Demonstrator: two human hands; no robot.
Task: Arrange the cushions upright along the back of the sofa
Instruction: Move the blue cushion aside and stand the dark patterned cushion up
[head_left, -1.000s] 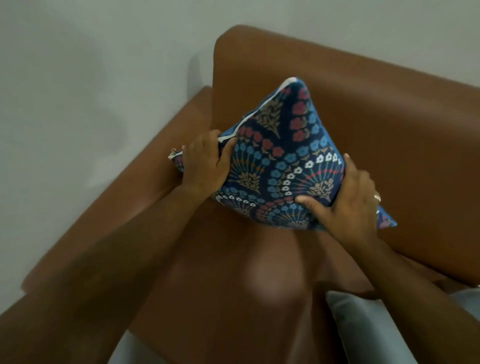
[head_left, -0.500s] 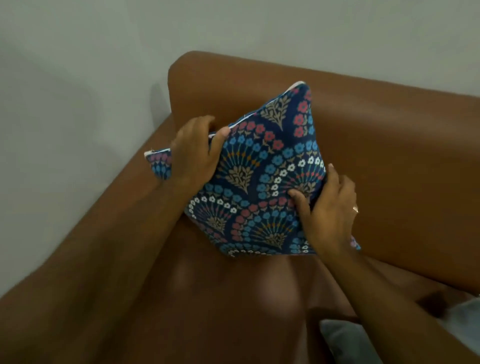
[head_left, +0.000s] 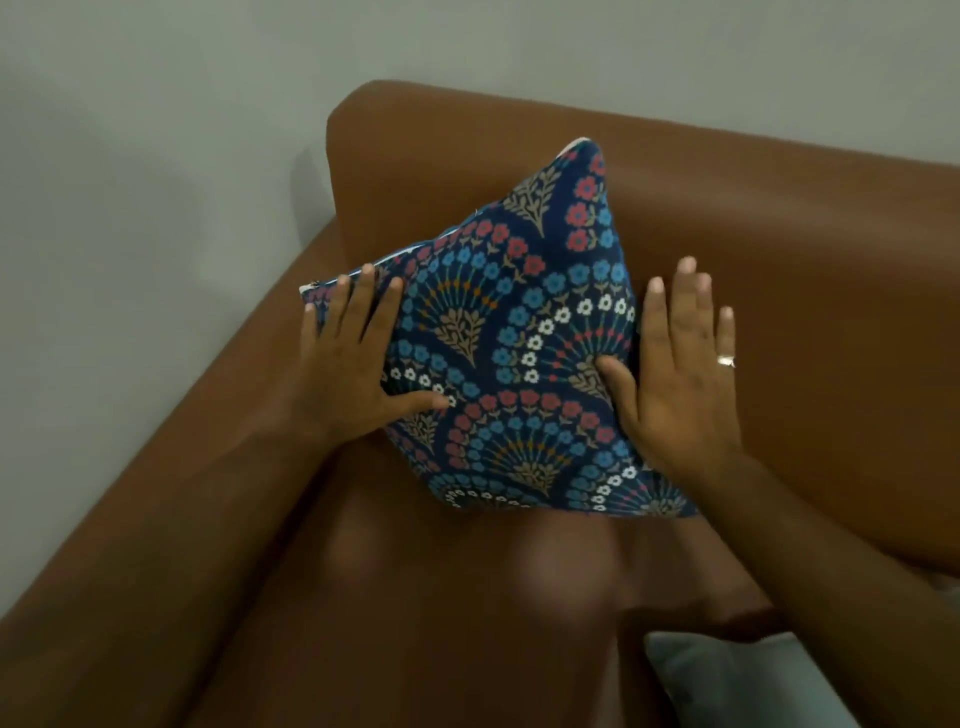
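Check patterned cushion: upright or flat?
Upright: the patterned cushion stands on its lower edge on the seat, leaning against the sofa backrest.

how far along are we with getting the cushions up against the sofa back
Done: the patterned cushion stands propped in the corner against the sofa back. In hand: the left hand and right hand lie open and flat at its sides, not gripping. Left: the pale grey cushion lies on the seat.

I see a navy cushion (head_left: 519, 332) patterned with red, blue and white flower fans, centre frame, on a tan-brown sofa (head_left: 779, 270); pale grey cushion (head_left: 727, 680) lower right.
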